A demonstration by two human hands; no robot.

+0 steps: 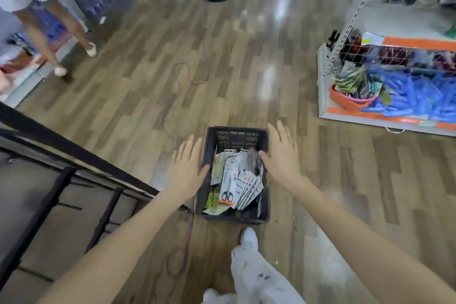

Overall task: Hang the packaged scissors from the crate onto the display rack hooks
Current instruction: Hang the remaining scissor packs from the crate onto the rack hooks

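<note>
1. Wood-pattern floor (246,57): fills most of the view; a thin reddish cable (177,86) loops across it, running near to far.
2. Wire display rack (357,20): far right, stocked with blue packets; hooks cannot be made out.
3. Dark metal frame (74,150): near left.
4. A second person (49,20): walking at far left.
5. Black plastic crate (237,136): on the floor at centre, just beyond the wearer's white shoe (249,237).
6. Packaged scissors (229,180): stacked on edge inside the crate, one card face up showing black handles.
7. Left hand (187,168): fingers spread flat, holding nothing, at the crate's left rim.
8. Right hand (281,153): fingers spread, holding nothing, over the right rim.
9. Handling note: judged step is taking hold of the crate or a packet; pinch a card by its top edge, leaving the hang-hole free.
</note>
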